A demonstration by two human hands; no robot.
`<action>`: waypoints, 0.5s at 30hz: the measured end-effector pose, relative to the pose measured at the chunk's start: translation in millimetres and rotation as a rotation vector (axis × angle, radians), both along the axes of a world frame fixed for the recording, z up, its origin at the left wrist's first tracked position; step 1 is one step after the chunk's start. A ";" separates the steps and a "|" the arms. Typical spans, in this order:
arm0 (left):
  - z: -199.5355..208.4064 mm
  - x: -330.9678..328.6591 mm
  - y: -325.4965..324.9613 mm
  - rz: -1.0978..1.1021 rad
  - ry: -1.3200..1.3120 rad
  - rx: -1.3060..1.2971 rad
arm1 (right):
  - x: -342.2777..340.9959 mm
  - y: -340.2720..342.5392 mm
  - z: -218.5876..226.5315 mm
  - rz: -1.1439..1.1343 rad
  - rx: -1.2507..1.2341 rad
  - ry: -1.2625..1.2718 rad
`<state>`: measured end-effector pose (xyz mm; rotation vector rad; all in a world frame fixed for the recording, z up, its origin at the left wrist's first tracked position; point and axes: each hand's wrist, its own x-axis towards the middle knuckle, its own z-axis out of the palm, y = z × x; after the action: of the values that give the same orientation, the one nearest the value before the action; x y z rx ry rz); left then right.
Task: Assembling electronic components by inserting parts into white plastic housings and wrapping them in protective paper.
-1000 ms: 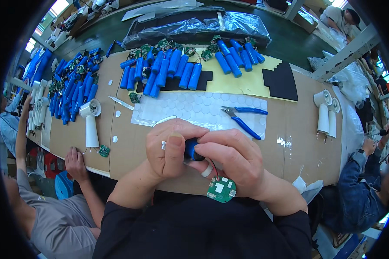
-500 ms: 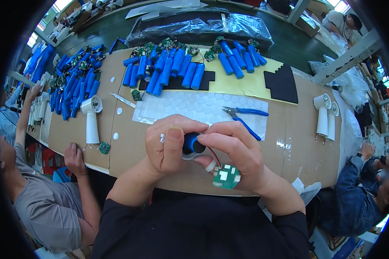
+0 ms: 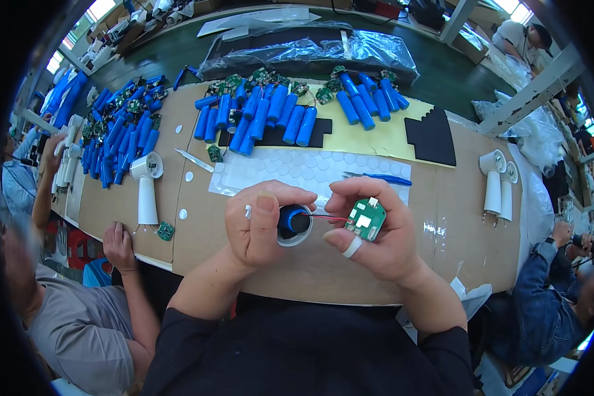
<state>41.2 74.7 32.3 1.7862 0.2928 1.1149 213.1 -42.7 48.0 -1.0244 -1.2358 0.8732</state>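
Note:
My left hand (image 3: pixel 254 221) is wrapped round a round white housing, whose pale rim (image 3: pixel 305 239) faces up. A blue battery cell (image 3: pixel 295 221) with a black end sits inside this rim. Red and dark wires (image 3: pixel 327 216) run from the cell to a green circuit board (image 3: pixel 365 219). My right hand (image 3: pixel 393 241) holds that board between thumb and fingers, a little to the right of the housing. A white band circles the right thumb. Most of the housing is hidden by my left hand.
Behind my hands lies a sheet of round white stickers (image 3: pixel 244 173) with blue-handled pliers (image 3: pixel 386 178). Blue cells with boards (image 3: pixel 261 109) are heaped beyond and at left (image 3: pixel 122 135). White housings (image 3: pixel 147 198) stand at both sides. A co-worker's hand (image 3: pixel 119 245) rests at left.
My right fingers have left the cell and now grip the circuit board, which has come up from below the hand. The wires are stretched between cell and board. My left hand keeps its hold.

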 end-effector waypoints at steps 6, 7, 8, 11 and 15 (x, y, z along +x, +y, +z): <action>-5.3 -0.9 4.1 -0.010 0.009 -0.034 | -2.2 8.1 -2.9 -0.070 -0.106 0.226; -4.0 -2.9 4.2 -0.005 0.003 -0.049 | -5.4 12.3 -2.4 -0.134 -0.133 0.360; -4.8 -2.0 3.9 0.012 -0.027 -0.098 | -1.6 16.1 -7.3 -0.173 -0.146 0.343; 11.4 3.8 11.5 0.102 -0.032 -0.201 | 9.7 23.2 -12.4 -0.234 -0.173 0.304; 8.3 1.0 34.8 0.143 -0.081 -0.325 | 8.6 29.0 -22.1 -0.282 -0.151 0.194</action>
<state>42.2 109.5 40.6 1.4477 0.5282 1.1626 221.8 -13.7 25.9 -1.1724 -0.8483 0.8321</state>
